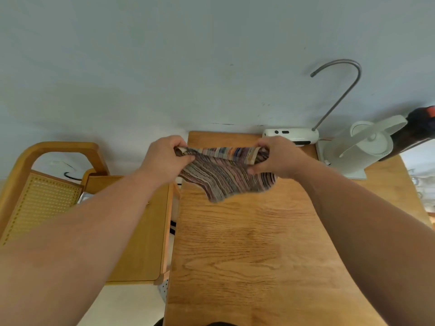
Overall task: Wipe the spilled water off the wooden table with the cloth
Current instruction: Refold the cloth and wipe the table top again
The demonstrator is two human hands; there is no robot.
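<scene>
A striped, multicoloured cloth (223, 175) hangs stretched between both hands above the far end of the wooden table (254, 255). My left hand (164, 158) pinches its left top corner. My right hand (277, 156) grips its right top edge. The cloth's lower part droops toward the tabletop and looks blurred. The table's middle shows a faintly darker, smeared patch (254, 234); I cannot tell whether it is water.
A white water dispenser (292, 135) with a curved metal spout (339, 90) stands at the table's far edge against the wall. A white kettle (367, 142) sits at the far right. A wooden chair with a cane back (42, 198) stands left of the table.
</scene>
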